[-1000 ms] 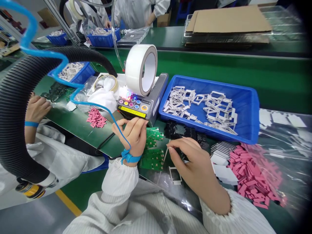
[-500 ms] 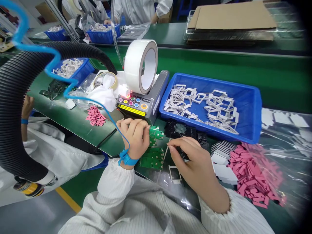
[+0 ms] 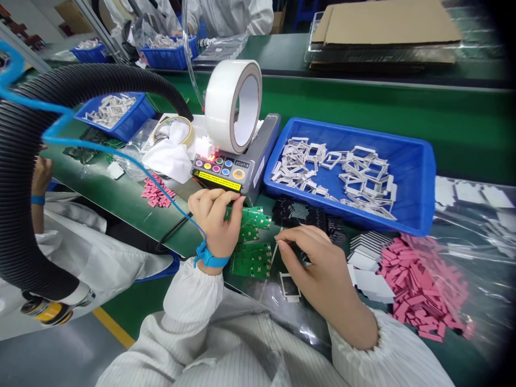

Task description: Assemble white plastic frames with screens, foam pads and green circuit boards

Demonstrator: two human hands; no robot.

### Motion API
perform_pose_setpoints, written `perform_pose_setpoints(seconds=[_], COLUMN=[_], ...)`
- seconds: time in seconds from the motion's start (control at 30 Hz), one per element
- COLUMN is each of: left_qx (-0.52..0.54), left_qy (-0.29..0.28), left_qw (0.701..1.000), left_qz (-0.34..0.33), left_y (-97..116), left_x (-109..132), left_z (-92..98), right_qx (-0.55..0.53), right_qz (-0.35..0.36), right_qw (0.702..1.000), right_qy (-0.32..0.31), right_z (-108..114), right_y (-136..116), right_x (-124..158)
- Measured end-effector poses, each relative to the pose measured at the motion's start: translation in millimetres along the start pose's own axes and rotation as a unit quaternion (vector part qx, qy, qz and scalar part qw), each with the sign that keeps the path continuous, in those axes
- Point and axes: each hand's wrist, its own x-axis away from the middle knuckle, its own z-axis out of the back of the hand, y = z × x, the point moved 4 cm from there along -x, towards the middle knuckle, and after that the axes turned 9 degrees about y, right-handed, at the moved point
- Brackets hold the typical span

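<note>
My left hand (image 3: 213,223) has its curled fingertips at the front corner of a ZCUT-9 tape dispenser (image 3: 221,173), just above green circuit boards (image 3: 250,260). Whether those fingers pinch anything, I cannot tell. A white tape roll (image 3: 233,107) stands on the dispenser. My right hand (image 3: 314,263) pinches a thin white frame strip (image 3: 274,252), seen edge-on, beside a pile of black frames (image 3: 298,214). A loose white frame (image 3: 289,286) lies below those fingers. A blue wrist strap (image 3: 207,259) circles my left wrist, its blue cord (image 3: 169,201) rising leftward.
A blue tray (image 3: 350,126) of white frames lies beyond my hands. Pink pads (image 3: 419,290) and white pieces (image 3: 371,285) lie on plastic sheeting to the right. A black corrugated hose (image 3: 16,215) arcs across the left, beside a co-worker's hand (image 3: 41,176).
My left hand has moved up and forward to the dispenser's front corner, over the green boards. My right hand has barely shifted, and the whole scene sits slightly higher in view.
</note>
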Motion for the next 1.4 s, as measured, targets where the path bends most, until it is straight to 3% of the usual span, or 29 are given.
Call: perform_pose_setpoints(seconds=[0.2,0.57,0.7,0.8,0.97,1.13,1.27,1.4], left_qx=[-0.001,-0.064,-0.032,0.012,0.087,-0.005,-0.122,-0.152], left_qy=[-0.003,-0.019,-0.069,-0.144,-0.354,-0.367,-0.399,-0.397], left_qw=[1.000,0.996,0.996,0.989,0.908,0.905,0.892,0.895], left_qz=[0.002,-0.057,-0.056,0.022,0.207,0.216,0.174,0.138], left_y=[3.9,7.1,9.3,4.2,-8.0,-8.6,-4.9,-0.2], left_x=[-2.0,3.1,5.2,5.8,17.8,22.7,28.8,31.2], left_z=[-0.8,-5.0,6.1,20.8,24.4,8.1,-6.9,-9.2], right_qx=[0.000,0.003,0.009,0.008,0.003,0.008,0.007,0.004], right_qz=[-0.006,0.000,-0.001,-0.005,-0.002,-0.003,-0.011,-0.013], right_qw=[1.000,1.000,1.000,1.000,1.000,1.000,1.000,1.000], right_qy=[-0.006,-0.005,-0.001,0.000,-0.003,-0.007,-0.013,-0.014], right_z=[-1.1,-2.5,-1.7,-0.7,-0.7,-2.2,-3.7,-4.7], right_y=[1.1,1.5,2.1,2.4,0.6,0.4,2.7,3.8], right_x=[1.3,0.6,0.0,0.8,1.9,1.1,1.8,2.3])
